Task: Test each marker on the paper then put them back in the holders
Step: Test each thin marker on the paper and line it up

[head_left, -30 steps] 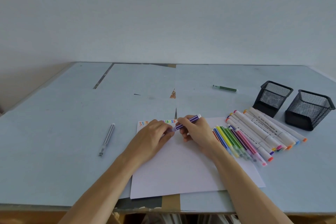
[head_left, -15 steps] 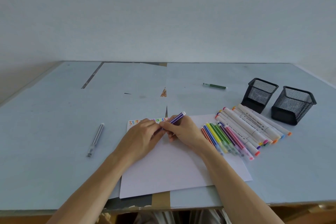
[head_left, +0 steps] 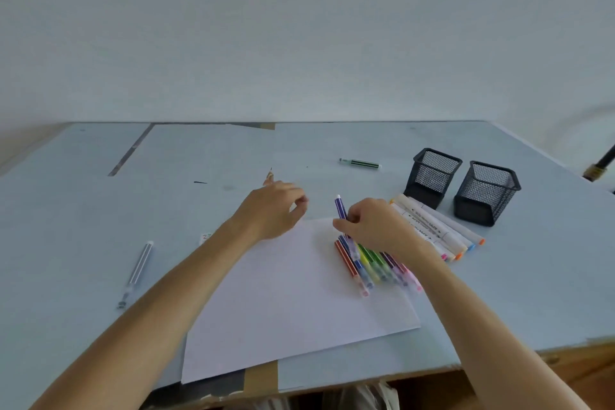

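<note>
My right hand (head_left: 376, 226) pinches a purple marker (head_left: 340, 208), held nearly upright with its white end up, just above a row of several thin coloured markers (head_left: 366, 265) lying on the right side of the white paper (head_left: 283, 293). My left hand (head_left: 273, 210) hovers over the paper's far edge, blurred, with loosely curled fingers and nothing visible in them. Several thick white markers (head_left: 429, 226) lie right of the thin ones. Two black mesh holders (head_left: 434, 176) (head_left: 486, 191) stand behind them. Small coloured test marks (head_left: 206, 237) show at the paper's far left corner.
A green marker (head_left: 359, 163) lies alone at the back of the blue table (head_left: 83, 226). A grey pen (head_left: 138, 271) lies left of the paper. The table's front edge runs just below the paper.
My hands have come apart. The left let go of the purple marker and moved up and left; the right swung the marker upright and carried it right, over the thin markers.
</note>
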